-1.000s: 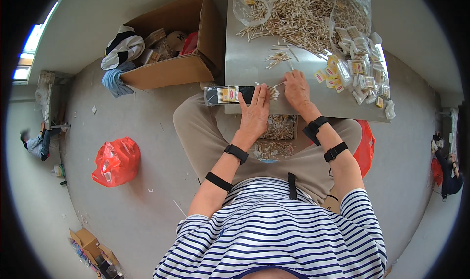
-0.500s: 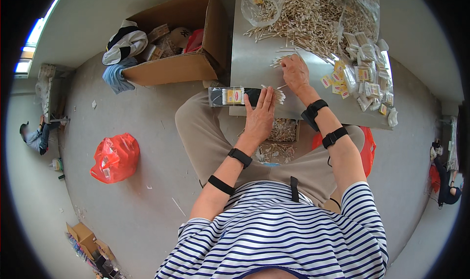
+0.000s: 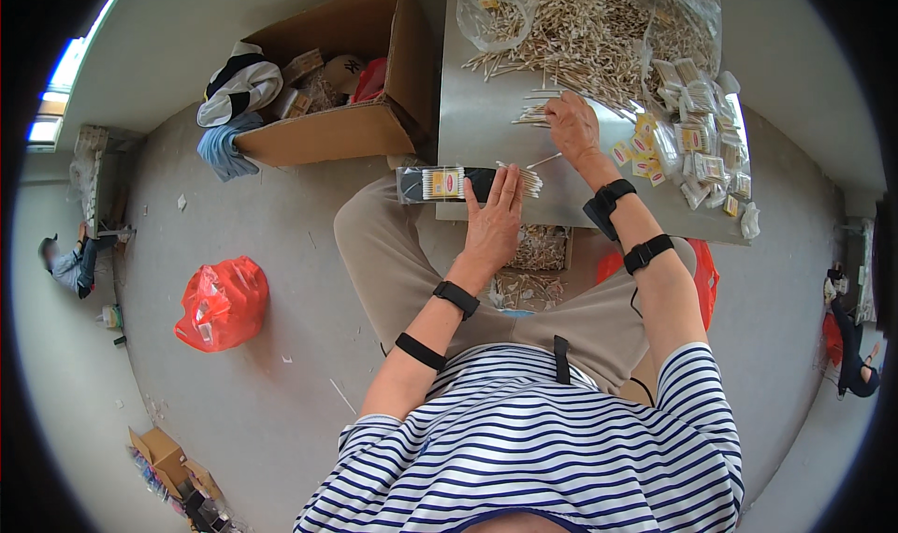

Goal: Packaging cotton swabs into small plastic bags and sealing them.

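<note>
My left hand [image 3: 494,222] lies over a narrow black strip [image 3: 480,183], its fingers pressed down on a bundle of cotton swabs [image 3: 532,184]. The swabs' white tips stick out to the right of my fingers, and one loose swab [image 3: 545,160] slants away from them. At the strip's left end is a clear plastic bag [image 3: 410,185] with a row of swabs and a yellow card [image 3: 443,183]. Farther off, my right hand [image 3: 574,132] pinches at the edge of a small group of swabs [image 3: 533,114] on the metal table; its fingertips are partly hidden.
A large heap of swabs [image 3: 589,32] covers the table's far part. Yellow cards [image 3: 644,146] and filled packets [image 3: 702,140] lie at the right. A cardboard box [image 3: 327,131] with clothes stands left, a red bag [image 3: 223,304] on the floor. Two people sit at the far sides.
My right hand has shifted slightly right, and the swabs beside its fingertips lie more spread out. The loose swab by my left hand now points farther right. My left hand stays on the bundle.
</note>
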A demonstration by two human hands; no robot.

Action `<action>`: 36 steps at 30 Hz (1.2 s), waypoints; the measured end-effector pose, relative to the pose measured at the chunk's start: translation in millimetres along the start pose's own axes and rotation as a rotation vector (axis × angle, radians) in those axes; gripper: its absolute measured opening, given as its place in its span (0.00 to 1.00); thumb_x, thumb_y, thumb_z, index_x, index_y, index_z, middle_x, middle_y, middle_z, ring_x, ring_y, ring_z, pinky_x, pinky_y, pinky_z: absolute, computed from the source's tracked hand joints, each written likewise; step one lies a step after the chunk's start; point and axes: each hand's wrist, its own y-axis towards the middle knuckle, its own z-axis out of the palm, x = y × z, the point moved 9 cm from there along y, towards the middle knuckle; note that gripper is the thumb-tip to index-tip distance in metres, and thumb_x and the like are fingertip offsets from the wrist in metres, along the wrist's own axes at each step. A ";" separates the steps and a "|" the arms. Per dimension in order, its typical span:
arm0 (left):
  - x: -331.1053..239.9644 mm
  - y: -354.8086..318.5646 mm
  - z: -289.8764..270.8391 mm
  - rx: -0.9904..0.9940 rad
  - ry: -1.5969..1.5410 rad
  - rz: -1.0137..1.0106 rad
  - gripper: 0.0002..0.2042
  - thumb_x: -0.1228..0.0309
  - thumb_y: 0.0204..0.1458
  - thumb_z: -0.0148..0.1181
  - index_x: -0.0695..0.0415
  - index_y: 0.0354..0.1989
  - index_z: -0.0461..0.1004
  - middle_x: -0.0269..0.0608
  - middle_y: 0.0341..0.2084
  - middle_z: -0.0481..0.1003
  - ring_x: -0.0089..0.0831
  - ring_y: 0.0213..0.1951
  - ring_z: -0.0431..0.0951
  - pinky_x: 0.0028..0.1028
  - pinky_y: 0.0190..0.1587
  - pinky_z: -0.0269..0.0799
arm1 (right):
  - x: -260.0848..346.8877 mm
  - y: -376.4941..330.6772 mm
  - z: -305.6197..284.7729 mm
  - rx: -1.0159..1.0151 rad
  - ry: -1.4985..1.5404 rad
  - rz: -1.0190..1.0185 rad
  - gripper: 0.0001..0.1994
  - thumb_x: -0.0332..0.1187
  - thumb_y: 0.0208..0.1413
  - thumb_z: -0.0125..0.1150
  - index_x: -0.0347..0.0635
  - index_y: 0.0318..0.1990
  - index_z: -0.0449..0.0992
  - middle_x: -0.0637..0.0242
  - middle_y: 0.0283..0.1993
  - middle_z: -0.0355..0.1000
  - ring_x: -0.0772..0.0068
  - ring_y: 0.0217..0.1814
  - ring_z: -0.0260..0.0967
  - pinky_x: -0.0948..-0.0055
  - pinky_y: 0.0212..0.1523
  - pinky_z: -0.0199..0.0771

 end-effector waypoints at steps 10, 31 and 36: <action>3.8 0.8 7.5 0.003 0.014 -0.003 0.49 0.75 0.40 0.69 0.61 0.75 0.53 0.42 0.78 0.45 0.39 0.78 0.47 0.70 0.71 0.38 | 27.7 -73.5 -11.2 0.004 0.093 -0.124 0.04 0.29 0.53 0.64 0.46 0.36 0.81 0.62 0.40 0.71 0.53 0.48 0.72 0.54 0.47 0.74; 3.1 -0.2 4.8 -0.039 0.015 0.004 0.51 0.75 0.38 0.72 0.62 0.75 0.52 0.42 0.78 0.46 0.40 0.78 0.47 0.71 0.71 0.38 | 27.5 -72.3 -0.4 0.104 -0.052 -0.170 0.04 0.31 0.55 0.63 0.45 0.37 0.77 0.61 0.42 0.70 0.53 0.52 0.70 0.54 0.50 0.69; 2.3 0.0 5.2 -0.019 -0.006 -0.004 0.51 0.75 0.38 0.72 0.62 0.75 0.51 0.42 0.78 0.45 0.39 0.78 0.47 0.71 0.71 0.39 | 16.8 -58.6 15.1 0.187 0.030 -0.074 0.02 0.31 0.57 0.60 0.46 0.35 0.77 0.62 0.40 0.72 0.54 0.50 0.73 0.53 0.50 0.70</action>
